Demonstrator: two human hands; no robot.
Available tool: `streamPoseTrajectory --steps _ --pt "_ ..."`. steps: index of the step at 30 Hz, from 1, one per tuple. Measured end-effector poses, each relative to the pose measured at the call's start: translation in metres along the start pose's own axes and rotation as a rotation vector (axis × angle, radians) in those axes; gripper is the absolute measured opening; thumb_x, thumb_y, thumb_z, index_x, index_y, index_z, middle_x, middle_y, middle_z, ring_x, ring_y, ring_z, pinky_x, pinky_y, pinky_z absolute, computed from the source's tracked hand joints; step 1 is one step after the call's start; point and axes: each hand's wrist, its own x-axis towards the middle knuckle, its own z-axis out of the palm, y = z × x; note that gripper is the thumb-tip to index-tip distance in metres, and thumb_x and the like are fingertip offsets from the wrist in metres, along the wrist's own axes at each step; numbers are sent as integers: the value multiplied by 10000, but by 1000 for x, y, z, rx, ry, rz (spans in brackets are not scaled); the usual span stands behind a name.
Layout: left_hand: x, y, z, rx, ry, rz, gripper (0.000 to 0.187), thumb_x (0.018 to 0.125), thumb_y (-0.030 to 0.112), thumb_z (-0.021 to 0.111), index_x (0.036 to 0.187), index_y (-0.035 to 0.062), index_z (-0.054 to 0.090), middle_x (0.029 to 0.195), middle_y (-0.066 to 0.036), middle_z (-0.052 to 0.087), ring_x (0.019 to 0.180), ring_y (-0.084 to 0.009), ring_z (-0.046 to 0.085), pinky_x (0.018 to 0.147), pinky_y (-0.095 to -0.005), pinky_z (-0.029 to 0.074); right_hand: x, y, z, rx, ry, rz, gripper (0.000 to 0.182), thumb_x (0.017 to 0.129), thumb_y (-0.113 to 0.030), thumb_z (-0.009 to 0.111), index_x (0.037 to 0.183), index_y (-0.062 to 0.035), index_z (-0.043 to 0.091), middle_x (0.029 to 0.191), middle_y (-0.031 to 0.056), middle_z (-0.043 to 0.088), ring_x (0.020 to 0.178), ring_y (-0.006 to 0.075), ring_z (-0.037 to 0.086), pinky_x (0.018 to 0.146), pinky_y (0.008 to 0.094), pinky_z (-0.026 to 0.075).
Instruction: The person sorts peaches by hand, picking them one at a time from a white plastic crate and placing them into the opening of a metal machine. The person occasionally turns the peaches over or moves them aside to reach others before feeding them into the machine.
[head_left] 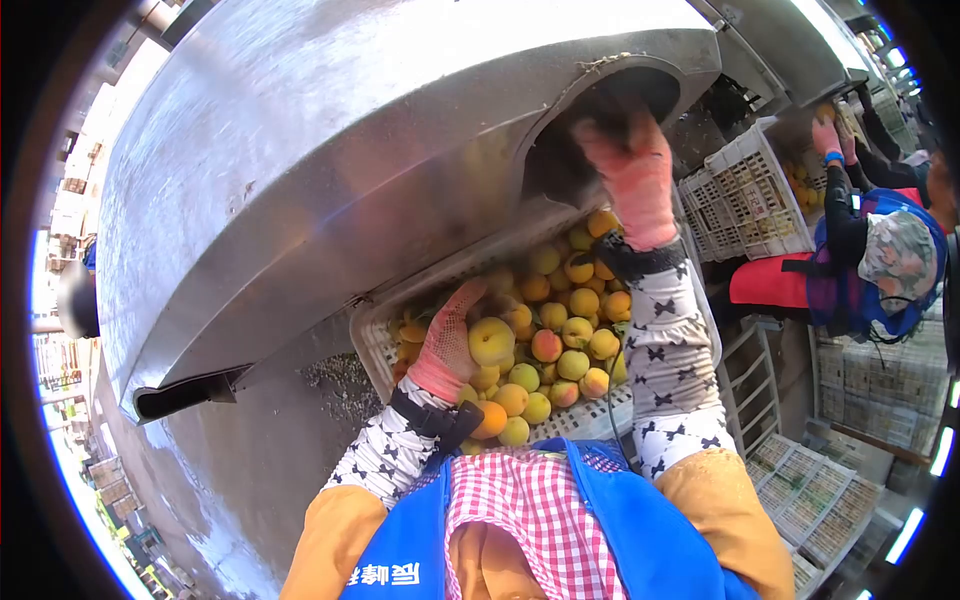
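My left hand [447, 350], in a pink knit glove, is over the left side of a white plastic crate [375, 345] filled with yellow and orange peaches [577, 332]. Its fingers curl around a large yellow peach [491, 341], which is held above the others. Up at the round opening [560, 150] of a metal machine is my right hand [632, 175], also in a pink glove. Motion smears its fingers against the dark hole, so whether they hold anything is hidden.
The curved metal body [330, 130] of the machine overhangs the crate. At right, a co-worker in a patterned cap [897, 255] handles fruit at another white crate [740, 195]. A metal rack [755, 385] and stacked crates [815, 490] stand at lower right.
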Motion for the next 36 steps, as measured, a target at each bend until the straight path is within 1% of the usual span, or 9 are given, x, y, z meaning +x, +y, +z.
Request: streamPoseTrajectory --steps 4,8,11,15,19,21,27,34,36 --pt "-3 6 5 -379 86 -247 366 975 277 582 1212 0 614 980 -144 675 863 -243 691 749 -371 587 -63 23 -56 -441 -248 5 267 871 -130 730 1109 -22 678 1029 98 692 908 185 659 813 296 517" --pt "4 -15 11 -687 -18 -496 319 987 222 550 1207 -1 610 968 -131 679 886 -248 695 772 -366 590 -135 86 -49 -1121 -880 402 468 805 -429 707 1089 -58 684 1073 167 674 1020 366 653 870 431 533" --pt "5 -51 10 -273 -91 -306 190 958 -3 534 1113 -4 643 1177 -142 644 969 -211 670 920 -307 525 -144 92 -32 -1166 -1056 703 503 792 -419 718 1111 -35 657 1090 194 695 977 385 676 849 439 550" --pt "1 -32 30 -181 -14 -507 296 956 306 614 1072 39 668 972 -70 691 882 -148 642 853 -284 518 -138 80 -42 -999 -1065 717 524 769 -318 758 1174 -11 634 1061 163 703 985 329 691 867 404 548" --pt "-4 13 48 -227 -46 -495 373 928 389 644 1111 65 660 913 -40 675 801 -129 628 762 -270 523 -151 34 -56 24 -578 473 690 747 -198 785 1369 -34 535 1279 141 601 1185 248 591 1027 346 453" --pt "0 31 55 -538 -156 -498 351 943 340 633 1141 51 642 920 -55 673 807 -121 630 724 -253 525 -153 5 -60 52 -612 350 728 764 -179 773 1422 -44 494 1318 135 558 1233 254 552 1059 349 420" --pt "10 63 53 -293 -313 -149 539 887 196 709 1354 10 516 1211 -80 609 975 -145 639 850 -265 532 -149 -31 -65 141 -445 392 783 740 -196 808 1436 -48 481 1288 149 562 1217 270 559 1055 364 430" --pt "27 62 53 -641 -342 -228 368 953 148 636 1283 -2 570 1175 -82 629 1123 -160 589 1001 -306 468 -132 -48 -52 -345 -389 -126 746 670 -126 844 1355 -40 562 1222 171 590 1120 327 609 943 385 517" --pt "28 68 60 -106 -255 171 283 985 116 582 1238 -9 594 1149 -78 644 1089 -155 609 972 -304 498 -119 -48 -45 -375 -294 -128 737 660 -115 844 1340 -33 574 1195 169 603 1079 323 627 901 387 534"
